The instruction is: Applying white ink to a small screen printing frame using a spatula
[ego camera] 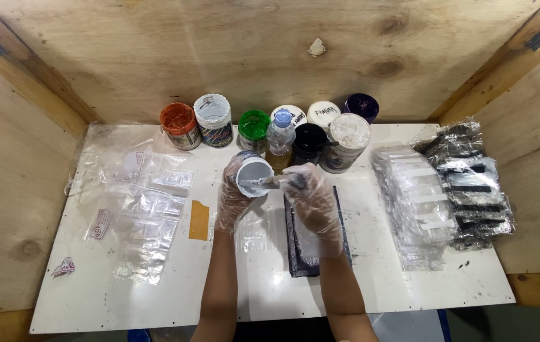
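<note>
Tilted open jar (white paint)

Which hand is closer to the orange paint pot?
Left. The left hand, holding a small white pot, sits just below and right of the orange paint pot. The right hand is farther right.

orange jar | green jar | black jar | white table

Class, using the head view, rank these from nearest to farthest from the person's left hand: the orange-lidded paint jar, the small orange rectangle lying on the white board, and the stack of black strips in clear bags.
1. Small orange rectangle: just left of the gloved left hand, on the white board.
2. Orange-lidded paint jar: back row, far-left end.
3. Stack of black strips in clear bags: far right edge.
</note>
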